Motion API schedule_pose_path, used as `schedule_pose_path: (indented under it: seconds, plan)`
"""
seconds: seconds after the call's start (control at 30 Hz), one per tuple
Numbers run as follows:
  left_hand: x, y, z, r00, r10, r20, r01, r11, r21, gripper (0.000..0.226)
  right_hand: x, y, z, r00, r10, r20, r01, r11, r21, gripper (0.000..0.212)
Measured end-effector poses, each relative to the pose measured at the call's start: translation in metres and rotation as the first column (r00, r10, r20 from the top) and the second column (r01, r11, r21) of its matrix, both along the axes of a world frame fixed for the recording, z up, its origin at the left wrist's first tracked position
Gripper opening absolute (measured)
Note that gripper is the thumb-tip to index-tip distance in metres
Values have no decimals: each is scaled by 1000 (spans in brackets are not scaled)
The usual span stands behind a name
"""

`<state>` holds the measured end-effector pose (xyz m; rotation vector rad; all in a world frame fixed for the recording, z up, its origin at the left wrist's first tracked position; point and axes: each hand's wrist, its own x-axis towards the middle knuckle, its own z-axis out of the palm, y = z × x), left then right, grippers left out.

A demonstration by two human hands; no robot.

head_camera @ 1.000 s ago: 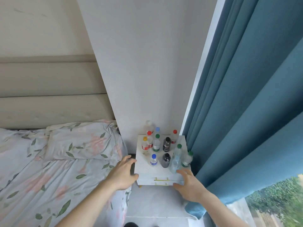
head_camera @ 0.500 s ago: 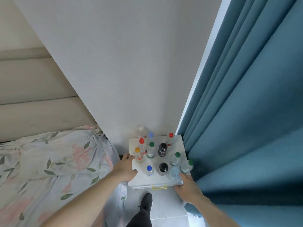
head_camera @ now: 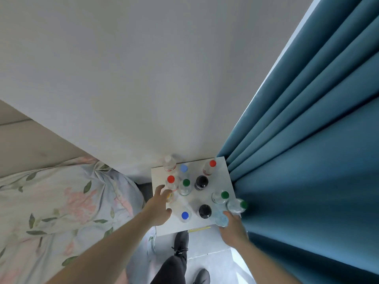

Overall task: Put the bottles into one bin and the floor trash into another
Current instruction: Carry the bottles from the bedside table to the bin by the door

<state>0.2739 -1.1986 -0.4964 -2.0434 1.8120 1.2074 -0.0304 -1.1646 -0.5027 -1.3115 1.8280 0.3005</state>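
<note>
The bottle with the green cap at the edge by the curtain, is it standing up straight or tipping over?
Tipping. The green-capped bottle leans toward the blue curtain, unlike the upright bottles nearby.

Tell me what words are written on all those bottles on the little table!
No words can be read anywhere in this picture.
Bottle with red-and-white label, back left of the nightstand: print too blurred to read.
Red-capped bottle at the back right: label too small and blurred.
Other bottles: seen from above, only caps show, such as the blue cap; no print is visible.
</note>
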Motion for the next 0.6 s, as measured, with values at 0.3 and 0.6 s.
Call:
schedule_pose_path:
  seconds: [0.3, 0.6]
  plan:
    - [3, 1, -31, 999, 16, -46, -16, 1000, 2, 54, 9, 3, -29, 997, -77, 1, 77, 997, 11, 45]
    - [19, 22, -14, 987, 131, -90, -139, 986, -90, 41, 8, 21, -5, 965, -259, 53, 263, 956, -128, 32]
